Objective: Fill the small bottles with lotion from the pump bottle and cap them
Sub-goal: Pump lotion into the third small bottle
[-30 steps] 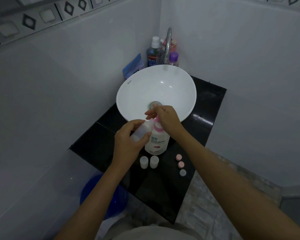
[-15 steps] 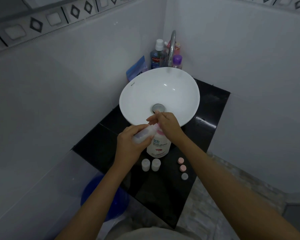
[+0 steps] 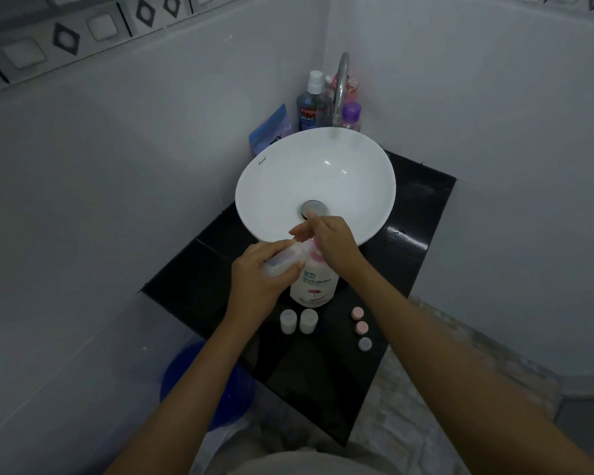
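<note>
We find little change over the last second: both hands hold the posture they had then, and the whole view has merely slid lower and rightward as the head shifts. The left hand (image 3: 254, 282) still grips one small bottle (image 3: 282, 260), tilted, its mouth brought up to the pink pump head of the pump bottle (image 3: 314, 286). The right hand (image 3: 326, 240) stays on top of that pump, fingers mostly extended over it; we cannot tell whether it is pressing. In our judgement, filling of the first bottle is under way and not complete.

Nearest us on the black counter (image 3: 323, 389) stand two more small bottles (image 3: 297, 321), side by side and uncapped, just in front of the pump bottle. To their right lie three loose caps (image 3: 360, 327) in a short row, two pink and one pale. No bottle is capped yet, so most of the task remains.

Below the counter's left edge sits a blue bucket (image 3: 199, 382). Beyond the hands the white basin (image 3: 288, 186) rests on the counter, its drain (image 3: 312, 209) just past the right fingertips. Farthest off, in the corner of the pale tiled walls, the chrome tap (image 3: 342, 84) rises among several toiletry bottles (image 3: 309, 104) and a blue pouch (image 3: 271, 132).
</note>
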